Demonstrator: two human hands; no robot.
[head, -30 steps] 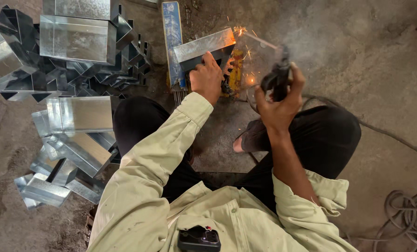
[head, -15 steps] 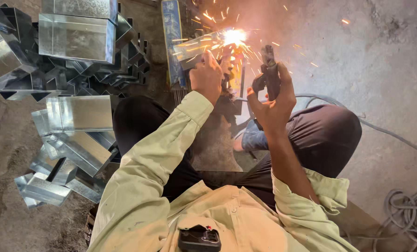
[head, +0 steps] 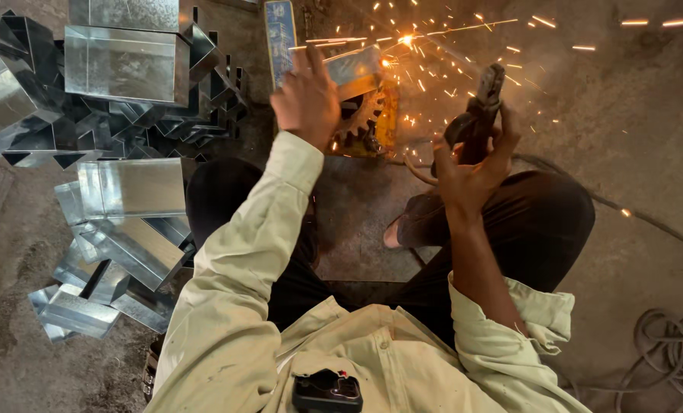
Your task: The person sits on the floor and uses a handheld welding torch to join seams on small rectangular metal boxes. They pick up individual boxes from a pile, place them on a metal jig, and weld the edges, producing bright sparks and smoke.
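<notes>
Left hand (head: 307, 99) closed on folded sheet-metal piece (head: 354, 67), pressing it down above yellow geared block (head: 372, 122). Right hand (head: 471, 164) wrapped tight round dark welding holder (head: 481, 107), raised; tip probably near sparks (head: 407, 40). Metal sections (head: 123, 65) heaped to the left.

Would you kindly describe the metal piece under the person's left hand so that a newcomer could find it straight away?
Start at the heap of shiny folded sheet-metal channels on the floor to the person's left, then look ahead of the knees to the yellow toothed gear. The metal piece lies on top of it, under the left hand. Unlike the heaped ones, it has sparks flying from its far end.
</notes>
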